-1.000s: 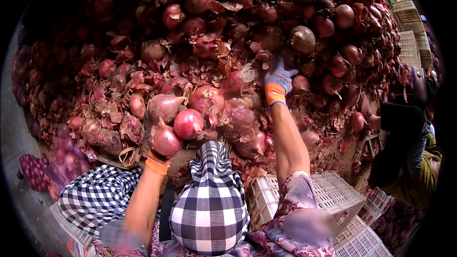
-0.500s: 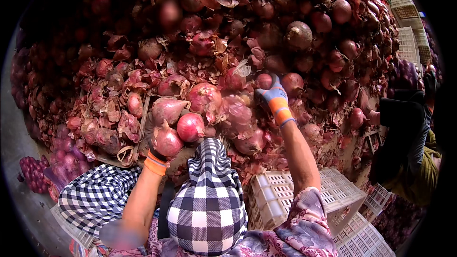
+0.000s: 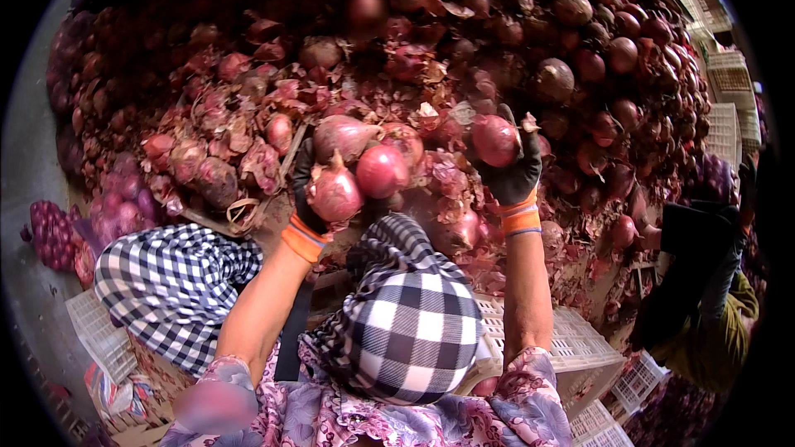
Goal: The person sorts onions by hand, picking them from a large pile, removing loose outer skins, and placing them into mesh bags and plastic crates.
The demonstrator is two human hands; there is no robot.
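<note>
My left hand, in a dark-palmed glove with an orange cuff, is curled round a red onion with papery skin. Against that onion sit a glossy round red onion and a paler, pointed onion; whether the hand bears these as well is hard to tell. To the right, my gloved right hand is turned palm up, its fingers closed round another red onion. Between the hands lie torn skins and a large onion.
A high heap of red onions rises ahead. Loose skins and onions lie at left, near filled net bags. White plastic crates stand by my right arm. Another person sits at far right.
My right hand has turned palm up and lifted an onion from the heap. My left hand with its onion appears higher and further right, as the whole view has shifted too.
</note>
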